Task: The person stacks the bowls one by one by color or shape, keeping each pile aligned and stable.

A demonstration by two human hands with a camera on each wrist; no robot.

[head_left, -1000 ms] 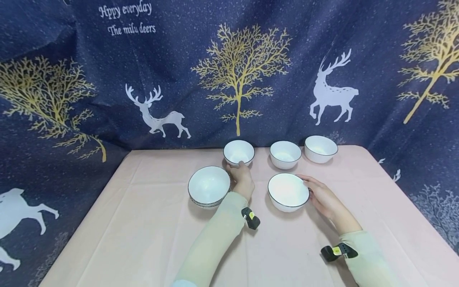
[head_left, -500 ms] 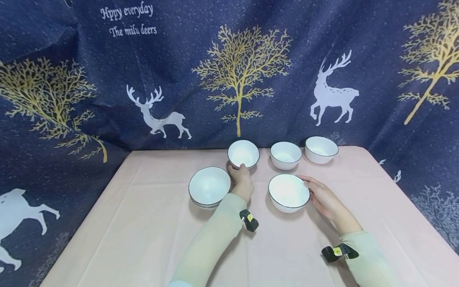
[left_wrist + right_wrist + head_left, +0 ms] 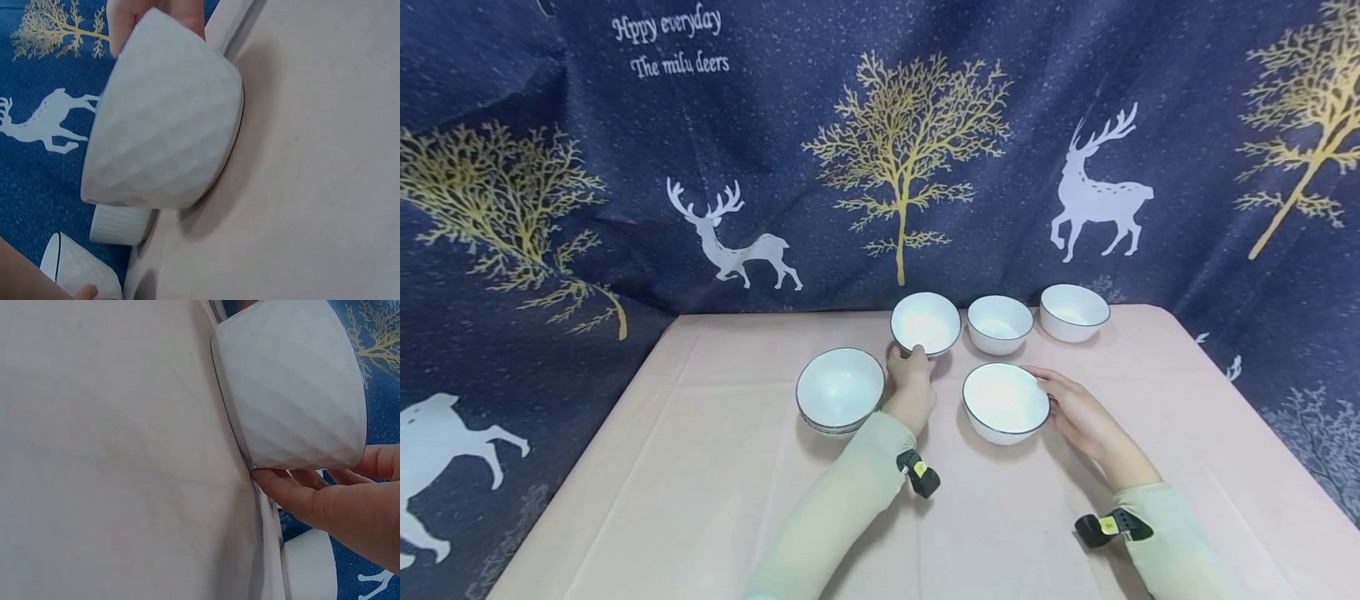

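My left hand [image 3: 912, 385] pinches the near rim of a white, dark-rimmed bowl [image 3: 927, 322] at the back of the table; its mouth is tipped toward me. Around the right side of a nearer white bowl [image 3: 1004, 400] my right hand [image 3: 1078, 417] grips, several fingers spread along its wall. The right wrist view shows this bowl's faceted diamond pattern [image 3: 294, 387]. Left of my left hand stands a stack of nested white bowls [image 3: 839, 388], the lower one patterned. Whether the right-hand bowl touches the table I cannot tell.
Two more white bowls stand at the back right, a ribbed bowl [image 3: 999, 325] and another bowl [image 3: 1074, 312] beside it. A pale pink cloth [image 3: 700, 467] covers the table. Behind the table hangs a dark blue curtain [image 3: 850, 150] with deer and trees.
My left hand has carried its bowl to the right, close to the ribbed bowl at the back. The right hand and its bowl have stayed almost in place.
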